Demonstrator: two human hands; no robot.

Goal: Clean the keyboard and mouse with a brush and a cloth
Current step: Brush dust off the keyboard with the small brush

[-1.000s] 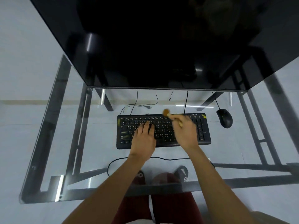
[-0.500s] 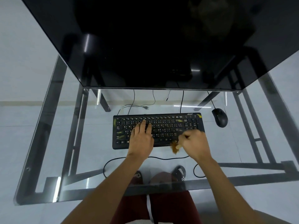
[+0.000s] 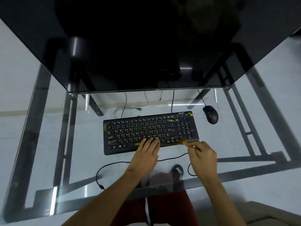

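A black keyboard (image 3: 146, 128) with yellowish smudges lies on the glass desk (image 3: 48, 144). My left hand (image 3: 146, 152) rests flat on its near edge, fingers on the lower key rows. My right hand (image 3: 202, 154) is closed around a small brush (image 3: 183, 141), whose brown bristles touch the keyboard's near right corner, blurred by motion. A black mouse (image 3: 210, 114) sits beyond the keyboard's right end, untouched. No cloth is in view.
A large dark monitor (image 3: 146, 43) hangs over the far half of the desk. Cables (image 3: 130, 110) trail behind the keyboard, and the keyboard cord (image 3: 114, 165) loops on the glass near my arms. The metal frame (image 3: 244, 170) and my feet show through the glass.
My right hand has swept the brush from the keyboard's top edge down to the near edge, then rightward to the near right corner. The left hand has slid slightly toward me.
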